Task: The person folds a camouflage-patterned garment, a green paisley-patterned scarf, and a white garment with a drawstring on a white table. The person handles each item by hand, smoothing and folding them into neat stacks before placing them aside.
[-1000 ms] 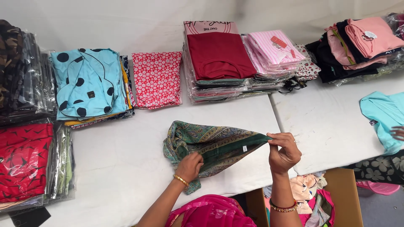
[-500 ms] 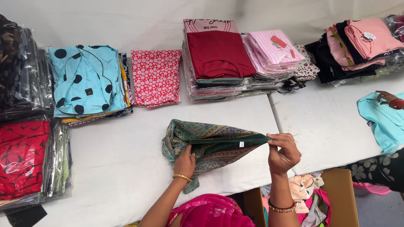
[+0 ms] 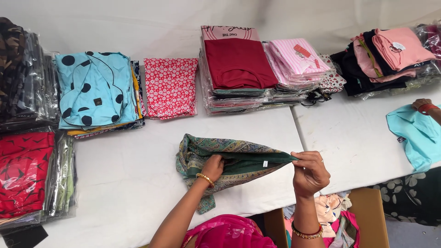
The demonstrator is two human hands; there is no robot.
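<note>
Green paisley-patterned garment (image 3: 239,160) lies on the white table (image 3: 128,179), close to its near edge, about midway along. Left hand (image 3: 212,168) is closed on the garment's fabric near its middle, fingers tucked into a fold; a gold bangle sits on that wrist. Right hand (image 3: 310,172) pinches the garment's right end between fingertips and lifts it just off the table at the near edge, so the cloth runs taut between the two hands. A small white tag shows on the dark green lining near the right hand.

Along the far edge: a red floral folded cloth (image 3: 171,87), a stack topped by a maroon shirt (image 3: 239,64), and a pink striped pile (image 3: 296,57). Toward the left edge, a light blue dotted garment (image 3: 94,89) tops a pile. At the right edge another person's hand (image 3: 422,104) touches a turquoise garment (image 3: 415,135). A cardboard box (image 3: 363,216) stands below the near edge.
</note>
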